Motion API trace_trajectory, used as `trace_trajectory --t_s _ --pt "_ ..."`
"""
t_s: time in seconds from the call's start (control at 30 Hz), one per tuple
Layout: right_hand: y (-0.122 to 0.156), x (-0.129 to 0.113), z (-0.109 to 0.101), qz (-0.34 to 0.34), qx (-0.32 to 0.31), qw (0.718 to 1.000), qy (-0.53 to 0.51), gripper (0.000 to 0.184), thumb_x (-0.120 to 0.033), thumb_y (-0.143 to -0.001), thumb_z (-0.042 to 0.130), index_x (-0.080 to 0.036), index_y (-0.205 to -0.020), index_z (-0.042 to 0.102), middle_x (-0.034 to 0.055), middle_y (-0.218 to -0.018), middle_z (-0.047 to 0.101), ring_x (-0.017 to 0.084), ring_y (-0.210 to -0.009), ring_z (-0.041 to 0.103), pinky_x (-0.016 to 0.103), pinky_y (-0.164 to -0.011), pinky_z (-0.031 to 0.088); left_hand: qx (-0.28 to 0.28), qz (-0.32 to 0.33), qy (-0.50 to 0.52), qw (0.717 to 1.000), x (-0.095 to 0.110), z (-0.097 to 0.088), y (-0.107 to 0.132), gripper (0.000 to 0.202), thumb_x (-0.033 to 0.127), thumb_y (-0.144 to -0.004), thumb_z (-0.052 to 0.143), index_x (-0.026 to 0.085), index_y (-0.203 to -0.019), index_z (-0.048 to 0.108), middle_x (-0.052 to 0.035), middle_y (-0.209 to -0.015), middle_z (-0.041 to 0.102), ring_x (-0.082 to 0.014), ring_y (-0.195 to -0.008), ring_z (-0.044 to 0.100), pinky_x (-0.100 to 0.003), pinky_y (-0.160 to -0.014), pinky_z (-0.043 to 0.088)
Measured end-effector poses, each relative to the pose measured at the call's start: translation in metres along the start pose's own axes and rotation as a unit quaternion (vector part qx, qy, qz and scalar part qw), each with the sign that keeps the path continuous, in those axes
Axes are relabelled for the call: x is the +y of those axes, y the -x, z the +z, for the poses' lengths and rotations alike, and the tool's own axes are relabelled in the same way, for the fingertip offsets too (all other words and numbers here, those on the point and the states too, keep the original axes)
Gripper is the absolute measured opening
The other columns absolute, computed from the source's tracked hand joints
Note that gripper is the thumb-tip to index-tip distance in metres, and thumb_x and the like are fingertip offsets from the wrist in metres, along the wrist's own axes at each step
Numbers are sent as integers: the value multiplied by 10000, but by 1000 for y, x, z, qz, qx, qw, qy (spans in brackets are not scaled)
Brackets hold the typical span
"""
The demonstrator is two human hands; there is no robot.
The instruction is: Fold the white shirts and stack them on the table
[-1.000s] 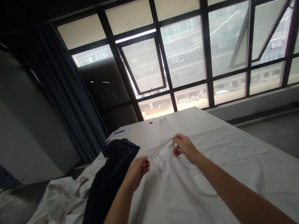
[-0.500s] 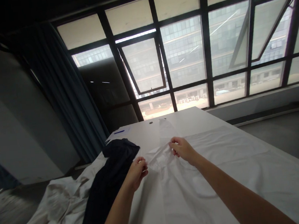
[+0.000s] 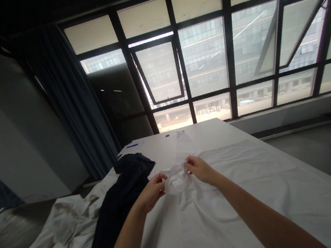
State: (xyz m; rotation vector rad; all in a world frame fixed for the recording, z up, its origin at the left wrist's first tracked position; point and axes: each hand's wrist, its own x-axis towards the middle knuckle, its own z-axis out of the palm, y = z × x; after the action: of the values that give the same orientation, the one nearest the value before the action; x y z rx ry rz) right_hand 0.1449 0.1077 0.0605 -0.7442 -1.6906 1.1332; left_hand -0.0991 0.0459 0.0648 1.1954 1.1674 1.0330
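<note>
Hands (image 3: 175, 179) pinch white garment (image 3: 197, 214) — bunched.

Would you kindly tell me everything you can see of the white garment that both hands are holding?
The white garment looks like thin, faintly see-through cloth, lightly creased. It lies spread on the white table, a narrow strip of it reaching toward the window. One edge is bunched and lifted, pinched by the left hand and the right hand. A dark garment lies to its left.

White garment (image 3: 191, 211), dark navy cloth (image 3: 120, 202) (plain, no pattern), white table (image 3: 207, 131), blue curtain (image 3: 86, 120)
</note>
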Motion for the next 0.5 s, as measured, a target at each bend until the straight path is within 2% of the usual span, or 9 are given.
trace_trajectory --t_s 0.07,0.17,0.23,0.3,0.33,0.4,0.47,0.5 --pt "-1 3 2 -8 -3 1000 11 192 -383 -878 554 -200 -819 564 -28 -725 575 131 -658 540 265 -611 479 13 19 -73 997 -5 -3 -3 310 149 -611 567 203 -916 556 34 -772 566 -117 -663 540 -227 -634 423" --pt "-1 5 3 -24 2 999 46 175 -340 -901 514 -200 -811 569 -29 -710 572 130 -660 538 260 -618 454 79 48 -188 978 -11 -8 -10 293 169 -643 517 195 -927 584 30 -725 532 -144 -659 536 -250 -631 416" --pt "-1 5 3 -31 11 997 66 173 -322 -905 504 -200 -800 567 -33 -697 564 129 -657 534 258 -621 437 117 77 -241 960 -8 -8 -11 285 169 -678 514 194 -940 624 -15 -857 573 -188 -812 571 -294 -733 444" --pt "-1 4 3 -33 20 996 77 170 -316 -903 505 -199 -796 567 -34 -692 559 129 -654 528 256 -617 422 133 143 -325 925 1 -4 -6 260 186 -743 521 212 -960 663 -55 -1052 586 -238 -1028 550 -355 -894 425" --pt "-1 4 3 -33 23 996 80 169 -316 -901 506 -199 -795 567 -35 -691 559 130 -651 524 255 -613 415 120 176 -373 903 7 -1 -2 245 210 -792 517 226 -981 673 -58 -1111 586 -251 -1094 529 -372 -950 400" --pt "-1 3 3 -33 25 996 81 171 -318 -901 507 -199 -797 570 -34 -693 560 129 -647 517 254 -608 405 57 209 -434 874 18 8 8 243 294 -888 502 251 -1066 661 -47 -1119 615 -245 -1076 546 -359 -952 400" --pt "-1 3 4 -37 23 996 81 174 -321 -902 508 -198 -799 575 -35 -694 563 128 -642 510 255 -607 398 -7 197 -439 877 24 15 16 280 395 -917 534 253 -1144 616 -29 -1062 646 -219 -951 583 -309 -855 430" --pt "0 2 4 -40 24 995 84 174 -319 -901 509 -197 -797 577 -35 -693 563 128 -641 507 255 -609 396 -17 189 -439 878 24 17 18 302 434 -909 560 243 -1139 605 -24 -1021 653 -207 -887 585 -288 -798 432"
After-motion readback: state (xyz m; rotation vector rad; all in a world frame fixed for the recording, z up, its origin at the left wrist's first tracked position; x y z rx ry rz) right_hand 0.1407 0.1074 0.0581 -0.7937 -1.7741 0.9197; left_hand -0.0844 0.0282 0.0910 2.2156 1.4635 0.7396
